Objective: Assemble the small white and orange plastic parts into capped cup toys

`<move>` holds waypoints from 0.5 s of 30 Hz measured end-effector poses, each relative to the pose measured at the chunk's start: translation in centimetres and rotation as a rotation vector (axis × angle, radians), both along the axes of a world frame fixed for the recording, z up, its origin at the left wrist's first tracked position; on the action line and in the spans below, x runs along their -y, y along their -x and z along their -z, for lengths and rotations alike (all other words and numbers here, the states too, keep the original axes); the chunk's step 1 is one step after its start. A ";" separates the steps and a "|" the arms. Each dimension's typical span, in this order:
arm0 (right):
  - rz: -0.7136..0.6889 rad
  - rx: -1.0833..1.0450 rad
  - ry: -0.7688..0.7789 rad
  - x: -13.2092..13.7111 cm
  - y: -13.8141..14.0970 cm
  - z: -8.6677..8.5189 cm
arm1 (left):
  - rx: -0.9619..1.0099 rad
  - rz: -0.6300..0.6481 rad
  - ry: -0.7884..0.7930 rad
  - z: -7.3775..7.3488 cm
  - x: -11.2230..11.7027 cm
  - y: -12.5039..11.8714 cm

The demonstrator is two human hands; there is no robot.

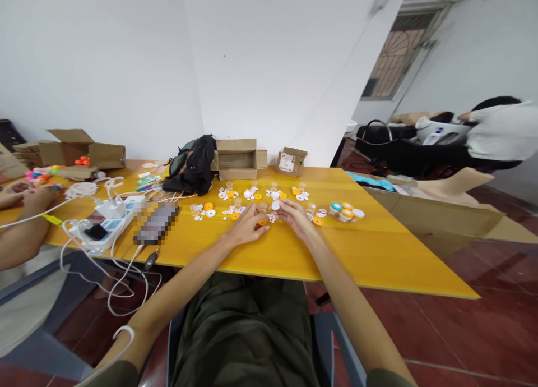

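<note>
Held a white disc (276,205) in the right hand (297,217), gripped at the fingertips, low over the yellow desk (378,252). Curled the left hand (247,226) beside an orange lid (261,222); could not tell touching from gripping. Had small white pieces (272,219) between both hands, lidded jars (347,212) to the right, and a phone (157,223) to the left near a white power strip (115,223).

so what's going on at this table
A person sits with both hands over small parts. The right hand holds a white round piece at its fingertips; the left hand is by an orange round piece, its grip unclear. Loose white pieces lie in groups beyond, and lidded cups cluster to the right. Another person's hands show at far left.
</note>
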State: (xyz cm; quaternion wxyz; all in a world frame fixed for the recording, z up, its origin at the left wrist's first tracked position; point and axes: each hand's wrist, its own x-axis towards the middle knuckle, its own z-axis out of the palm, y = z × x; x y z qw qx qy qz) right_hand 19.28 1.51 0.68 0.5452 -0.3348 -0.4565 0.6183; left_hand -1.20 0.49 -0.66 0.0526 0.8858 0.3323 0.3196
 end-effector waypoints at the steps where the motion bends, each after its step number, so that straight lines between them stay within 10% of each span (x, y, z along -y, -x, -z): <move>1: -0.004 0.003 0.001 0.0 0.0 0.0 | -0.005 -0.012 -0.004 0.1 0.0 0.0; 15: -0.076 0.056 -0.001 0.3 -0.1 -0.2 | 0.176 -0.040 -0.003 -0.5 0.3 -0.3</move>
